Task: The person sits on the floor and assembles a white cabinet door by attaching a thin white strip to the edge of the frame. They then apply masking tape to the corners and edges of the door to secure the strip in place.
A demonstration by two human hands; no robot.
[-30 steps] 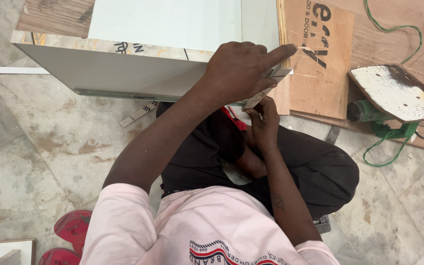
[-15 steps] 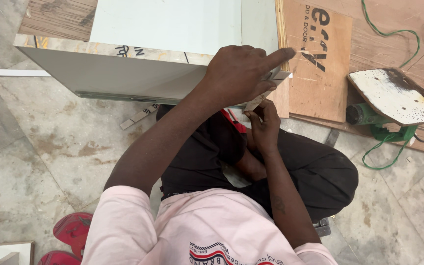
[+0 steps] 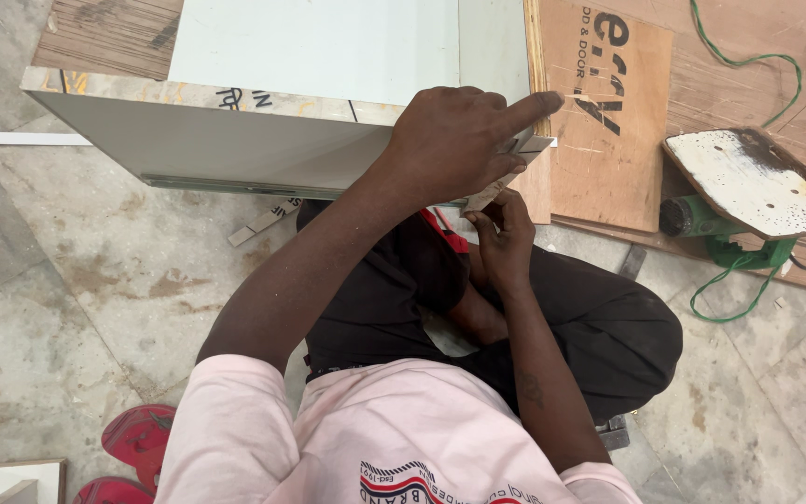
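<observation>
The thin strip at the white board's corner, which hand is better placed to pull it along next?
Probably the right hand: its fingers already pinch the strip below the corner, while the left hand lies flat, pressing the white board.

So there's a big white laminated board (image 3: 328, 56), lying flat and raised off the stone floor, its near edge face pale grey with a thin strip along the bottom. Its near right corner is where a small pale strip piece (image 3: 494, 191) pokes out, tilted, mostly hidden under fingers.
</observation>
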